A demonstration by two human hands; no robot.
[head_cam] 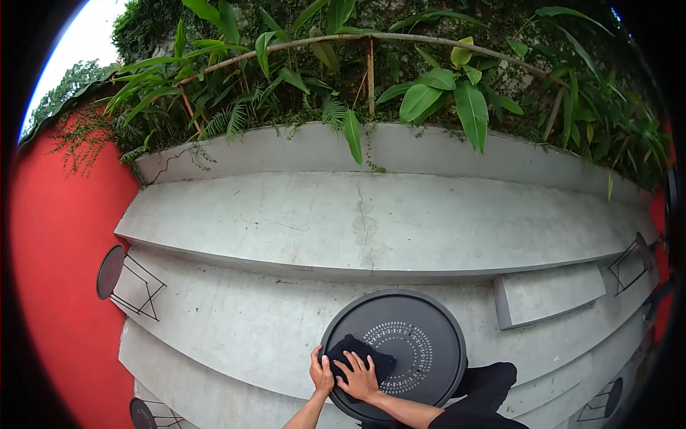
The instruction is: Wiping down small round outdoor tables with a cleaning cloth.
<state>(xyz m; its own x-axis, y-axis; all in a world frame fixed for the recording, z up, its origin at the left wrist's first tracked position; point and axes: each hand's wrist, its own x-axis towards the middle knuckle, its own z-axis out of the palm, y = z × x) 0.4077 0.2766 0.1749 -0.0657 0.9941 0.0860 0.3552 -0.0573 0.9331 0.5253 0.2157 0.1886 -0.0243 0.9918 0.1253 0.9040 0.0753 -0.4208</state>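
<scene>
A round dark metal table point(447, 343) with a raised rim and rings of small perforations stands before me, low in the view. On its left part lies a bunched black cloth point(383, 364). My right hand point(358, 377) presses flat on the cloth, its fingers spread. At the table's left rim is my left hand point(321, 371), its fingers around the edge and its thumb beside the cloth. Whether the left fingertips touch the cloth, I cannot tell.
Broad concrete steps point(236, 225) rise in front, with a low concrete block point(557, 295) at the right. Small round folding tables stand at left point(110, 272) and right point(646, 251). A planter wall point(321, 147) holds leafy plants under a rusty rail. A red wall point(64, 241) bounds the left.
</scene>
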